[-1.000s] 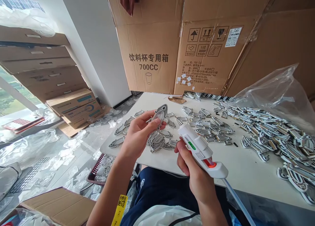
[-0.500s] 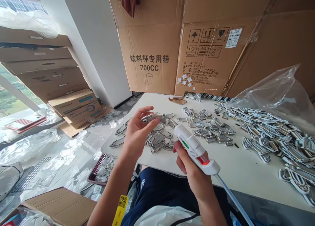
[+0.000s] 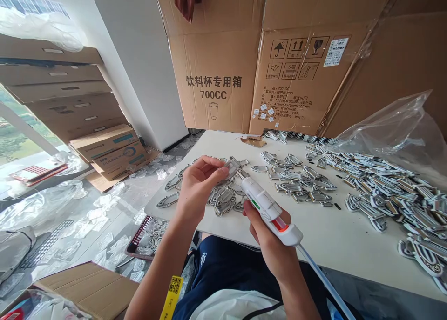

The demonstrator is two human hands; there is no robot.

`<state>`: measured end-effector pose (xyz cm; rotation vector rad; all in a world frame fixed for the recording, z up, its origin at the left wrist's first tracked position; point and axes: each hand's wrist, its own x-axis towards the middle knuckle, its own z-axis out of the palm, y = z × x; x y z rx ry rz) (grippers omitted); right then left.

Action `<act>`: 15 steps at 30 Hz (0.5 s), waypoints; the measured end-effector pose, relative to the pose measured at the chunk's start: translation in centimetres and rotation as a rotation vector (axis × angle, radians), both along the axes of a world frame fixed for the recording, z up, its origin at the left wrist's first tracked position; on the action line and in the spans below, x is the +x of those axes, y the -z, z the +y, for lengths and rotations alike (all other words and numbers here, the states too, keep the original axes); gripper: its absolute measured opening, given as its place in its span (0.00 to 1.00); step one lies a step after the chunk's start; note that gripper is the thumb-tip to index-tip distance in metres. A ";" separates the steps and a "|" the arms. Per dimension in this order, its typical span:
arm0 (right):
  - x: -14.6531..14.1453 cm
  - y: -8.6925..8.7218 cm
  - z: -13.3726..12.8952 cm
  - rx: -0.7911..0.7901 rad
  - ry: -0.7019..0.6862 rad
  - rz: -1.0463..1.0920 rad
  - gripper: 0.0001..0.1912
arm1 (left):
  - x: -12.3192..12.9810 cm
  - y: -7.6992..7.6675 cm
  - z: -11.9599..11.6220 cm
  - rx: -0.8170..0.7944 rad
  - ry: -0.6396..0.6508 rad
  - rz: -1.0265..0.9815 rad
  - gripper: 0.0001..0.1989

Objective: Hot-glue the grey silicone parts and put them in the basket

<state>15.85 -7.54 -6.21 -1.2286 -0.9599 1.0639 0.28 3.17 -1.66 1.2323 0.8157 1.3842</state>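
Between thumb and fingers, my left hand [image 3: 202, 180] pinches a small grey frame-shaped part [image 3: 231, 167] above the table. My right hand [image 3: 268, 231] is wrapped round a white hot glue gun [image 3: 263, 203] with a green label and a red-orange piece near its back. A long translucent stick runs out of its rear end. The gun's metal nozzle [image 3: 240, 172] points up and left and is right at the held part; whether they touch I cannot tell. Under my hands lies a cluster of similar grey parts [image 3: 221, 201].
More grey parts [image 3: 293, 187] lie mid-table, and a large heap [image 3: 391, 190] covers the right side beside a clear plastic bag [image 3: 394, 124]. Cardboard boxes [image 3: 213, 55] wall off the back. On the floor at left are a dark red basket [image 3: 131, 248] and crumpled plastic [image 3: 101, 213].
The glue gun has moved left and up, bringing its nozzle to the grey part. My left hand has turned the part, so that its open frame faces the nozzle.
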 end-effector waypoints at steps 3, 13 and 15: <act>-0.2 0.0 0.1 0.000 0.022 -0.007 0.29 | 0.0 0.0 -0.1 0.020 0.011 0.006 0.11; -0.6 0.0 0.1 0.015 0.073 -0.001 0.29 | -0.1 0.0 -0.3 -0.017 0.072 0.060 0.14; -0.5 0.0 0.1 0.019 0.071 -0.003 0.28 | -0.1 0.0 -0.4 -0.013 0.079 0.059 0.12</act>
